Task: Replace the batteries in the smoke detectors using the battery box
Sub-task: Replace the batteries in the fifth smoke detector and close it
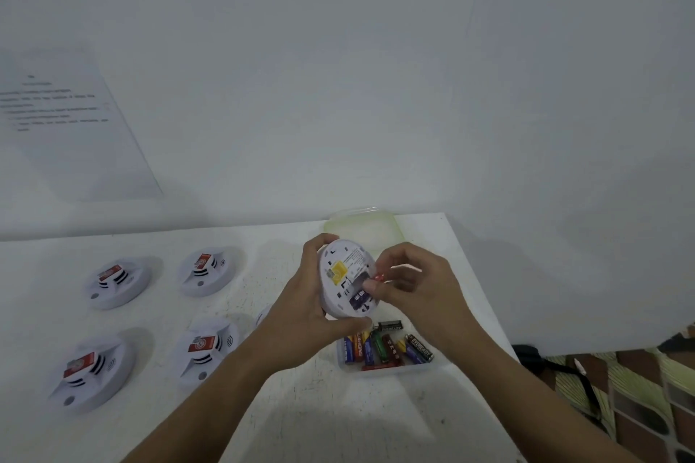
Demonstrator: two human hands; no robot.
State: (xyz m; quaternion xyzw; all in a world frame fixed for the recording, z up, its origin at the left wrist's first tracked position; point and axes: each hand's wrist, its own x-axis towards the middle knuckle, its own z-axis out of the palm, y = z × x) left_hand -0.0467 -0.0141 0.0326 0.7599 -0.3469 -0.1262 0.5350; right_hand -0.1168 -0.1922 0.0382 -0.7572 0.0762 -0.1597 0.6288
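My left hand [301, 297] grips a white round smoke detector [340, 274] above the table, its back side facing me with a yellow label and an open battery slot. A dark blue battery [358, 299] sits in that slot. My right hand [410, 282] pinches a red battery [378, 277] at the slot's edge, thumb pressing by the blue one. Below the hands stands the clear battery box [387, 366] holding several mixed batteries.
Several white smoke detectors with red stickers lie on the white table [301, 406] at the left, such as one [118, 282] and another [205, 348]. The box's greenish lid [391, 229] lies behind the hands. The table's right edge drops to a patterned floor [639, 398].
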